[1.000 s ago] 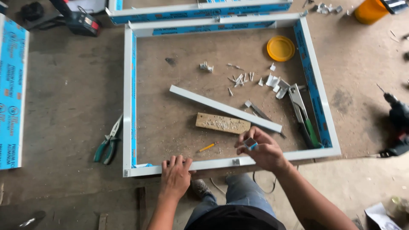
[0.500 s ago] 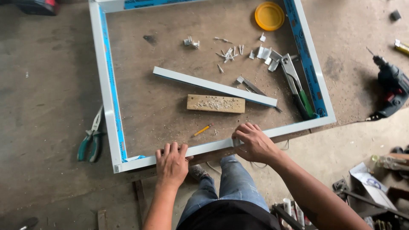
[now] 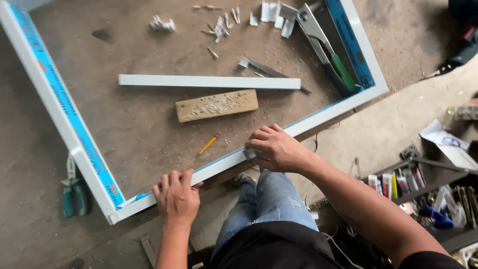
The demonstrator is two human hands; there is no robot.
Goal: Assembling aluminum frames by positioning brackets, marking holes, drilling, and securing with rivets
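A white aluminium frame with blue protective film lies flat on the brown worktable. My left hand rests palm down on its near rail, fingers curled over the edge close to the left corner. My right hand is closed over the same rail further right, pinching a small pale piece against it; the piece is mostly hidden. Inside the frame lie a loose white bar, a wooden block and a yellow pencil.
A green-handled riveter and several small white brackets lie at the frame's far side. Teal pliers sit outside the left rail. A drill is at the right; tubes and clutter fill a shelf below.
The view has swung down and closer, so the frame now runs diagonally. My right hand has settled onto the near rail; my left hand stays on the rail by the corner.
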